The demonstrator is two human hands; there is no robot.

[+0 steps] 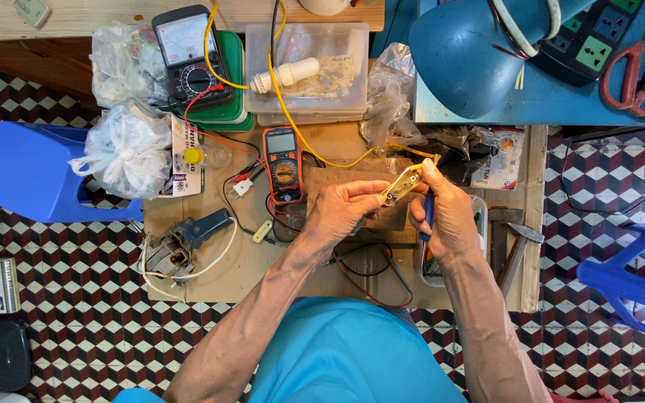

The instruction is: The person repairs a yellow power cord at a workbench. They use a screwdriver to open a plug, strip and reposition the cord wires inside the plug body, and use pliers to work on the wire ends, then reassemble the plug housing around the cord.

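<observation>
Both of my hands hold a small cream-coloured electrical part with metal contacts, above the middle of a low wooden work table. My left hand pinches its lower end with thumb and fingers. My right hand steadies its upper end with a fingertip and also grips a blue-handled tool in the palm. A yellow wire runs from the part up toward the black analog meter.
An orange digital multimeter lies just left of my hands. Plastic bags, a clear box with a white bulb, a blue lamp, red scissors, a hammer and blue plastic stools surround the table.
</observation>
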